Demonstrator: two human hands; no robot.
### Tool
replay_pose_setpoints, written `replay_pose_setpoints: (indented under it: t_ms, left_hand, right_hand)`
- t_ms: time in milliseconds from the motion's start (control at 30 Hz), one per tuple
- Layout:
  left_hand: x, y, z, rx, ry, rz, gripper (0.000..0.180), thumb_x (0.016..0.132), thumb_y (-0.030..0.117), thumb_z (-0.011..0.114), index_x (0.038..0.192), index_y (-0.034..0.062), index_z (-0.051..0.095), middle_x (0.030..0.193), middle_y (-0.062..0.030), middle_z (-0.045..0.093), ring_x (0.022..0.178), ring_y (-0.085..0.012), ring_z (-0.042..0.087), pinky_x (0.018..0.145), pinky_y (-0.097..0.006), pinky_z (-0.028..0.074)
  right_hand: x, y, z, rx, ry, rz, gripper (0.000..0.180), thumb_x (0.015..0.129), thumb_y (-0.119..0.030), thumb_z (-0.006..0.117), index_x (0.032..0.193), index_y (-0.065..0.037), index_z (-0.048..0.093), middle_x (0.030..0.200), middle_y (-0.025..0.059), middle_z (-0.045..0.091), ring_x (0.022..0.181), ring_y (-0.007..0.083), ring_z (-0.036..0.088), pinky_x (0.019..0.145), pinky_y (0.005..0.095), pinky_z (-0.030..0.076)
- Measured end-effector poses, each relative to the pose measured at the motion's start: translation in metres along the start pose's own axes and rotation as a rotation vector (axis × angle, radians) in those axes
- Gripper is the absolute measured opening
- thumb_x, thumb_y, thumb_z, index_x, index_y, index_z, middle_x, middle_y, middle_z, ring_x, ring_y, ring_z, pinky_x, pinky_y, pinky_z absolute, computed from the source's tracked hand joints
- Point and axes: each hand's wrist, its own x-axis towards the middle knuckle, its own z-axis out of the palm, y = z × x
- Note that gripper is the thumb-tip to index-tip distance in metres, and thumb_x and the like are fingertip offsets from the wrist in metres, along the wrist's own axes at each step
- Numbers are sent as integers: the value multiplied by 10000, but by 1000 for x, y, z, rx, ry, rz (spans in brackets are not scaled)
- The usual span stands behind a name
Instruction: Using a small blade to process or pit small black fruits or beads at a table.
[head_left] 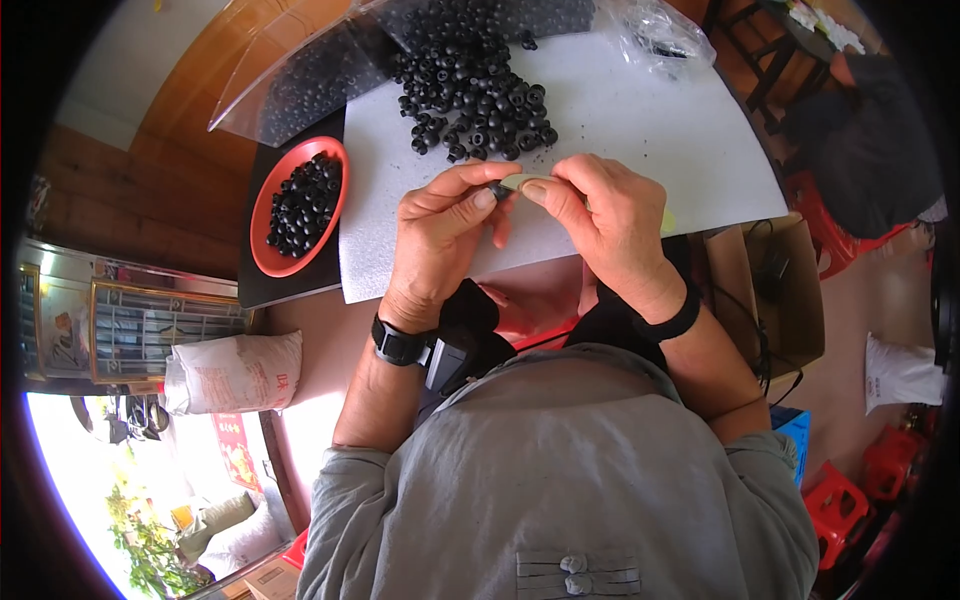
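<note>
My left hand (440,230) pinches a small black round part (501,191) between thumb and fingers, over the near edge of the white tabletop sheet (630,130). From the right, my right hand (612,215) grips a thin, pale, flat blade-like tool (515,181), its tip against or very near the black part. The fingers partly hide both the part and the tool's end, so their exact contact cannot be made out. Just beyond my hands lies a heap of black hollow ball-like parts (470,90). An orange-red bowl (262,240) to the left holds several similar black pieces.
A clear plastic guard (240,95) stands behind the heap. Crumpled clear plastic bag (665,40) sits far right on the table. Beside my right arm is an open cardboard box (810,330) with cables. A person in dark clothes (865,150) sits on a red stool (815,230).
</note>
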Motion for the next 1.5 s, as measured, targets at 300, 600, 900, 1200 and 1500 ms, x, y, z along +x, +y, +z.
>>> replay_pose_setpoints:
  t_ms: [300, 600, 900, 1200, 1500]
  left_hand:
    - [0, 1, 2, 7, -1, 15, 236, 1006, -20, 637, 1216, -43, 743, 1163, -132, 710, 928, -218, 665, 683, -328, 550]
    - [-3, 3, 3, 16, -11, 15, 244, 1004, -11, 645, 1225, -51, 740, 1155, -131, 692, 907, -215, 656, 680, -328, 553]
    - [1, 0, 1, 36, -52, 15, 249, 1007, -37, 617, 1222, -53, 740, 1181, -137, 692, 885, -216, 647, 682, -325, 554]
    - [1, 2, 3, 44, -48, 14, 236, 1008, -33, 615, 1208, -69, 735, 1133, -142, 705, 850, -210, 645, 678, -316, 547]
    - [-1, 3, 5, 42, -13, -7, 244, 1018, -10, 623, 1230, -57, 732, 1141, -146, 713, 861, -208, 653, 677, -322, 551]
  right_hand:
    - [0, 0, -3, 1, -28, -33, 282, 913, -258, 811, 797, -88, 619, 640, 52, 609, 558, 238, 598, 494, 370, 432]
    - [-3, 3, 1, -50, 23, -100, 320, 881, -306, 825, 777, -118, 589, 635, 26, 577, 566, 233, 607, 486, 378, 454]
    - [-3, 11, -4, -66, -36, -187, 236, 852, -181, 856, 868, -81, 643, 671, 29, 592, 577, 217, 573, 499, 357, 436]
    - [-4, 10, -4, -34, -39, -242, 359, 848, -332, 843, 757, -116, 571, 643, 18, 585, 570, 238, 603, 499, 368, 461]
    - [-2, 8, 1, -28, 64, -110, 339, 838, -317, 858, 777, -119, 589, 640, 20, 595, 575, 235, 614, 496, 365, 459]
